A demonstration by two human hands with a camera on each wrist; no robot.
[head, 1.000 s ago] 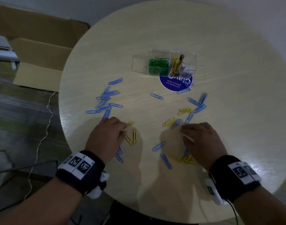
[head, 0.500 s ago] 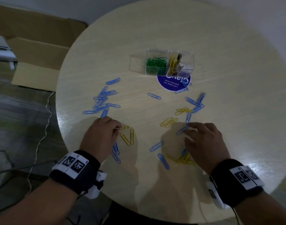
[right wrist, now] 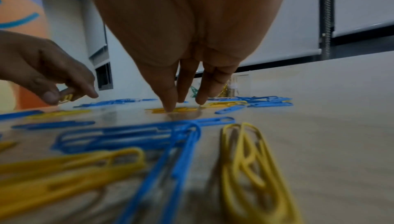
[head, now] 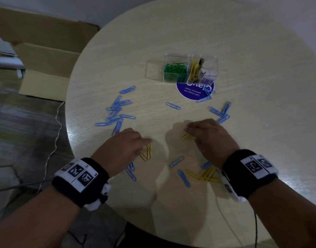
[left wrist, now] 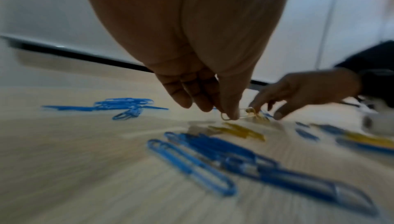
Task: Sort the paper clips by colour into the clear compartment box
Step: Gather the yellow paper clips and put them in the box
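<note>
The clear compartment box (head: 216,67) stands at the far middle of the round table, with green clips (head: 175,70) in one cell and yellow clips (head: 194,71) in the cell beside it. My left hand (head: 147,140) pinches one yellow clip (left wrist: 228,117) just above the table, over two more yellow clips (head: 147,154). My right hand (head: 188,128) reaches forward with straight fingers, and its thumb tip (right wrist: 170,108) presses on a yellow clip (right wrist: 181,109) lying flat. Blue clips (head: 117,111) are scattered to the left, and more blue clips (head: 222,111) lie to the right.
A round blue sticker (head: 191,92) lies in front of the box. A mixed heap of yellow and blue clips (head: 205,175) sits by my right wrist. Cardboard (head: 42,42) stands beyond the table's left edge, and a cable (head: 55,140) runs along the floor.
My right hand has moved forward from the near heap onto the yellow clips in the middle. My left hand has stayed by its yellow clips, pinching one.
</note>
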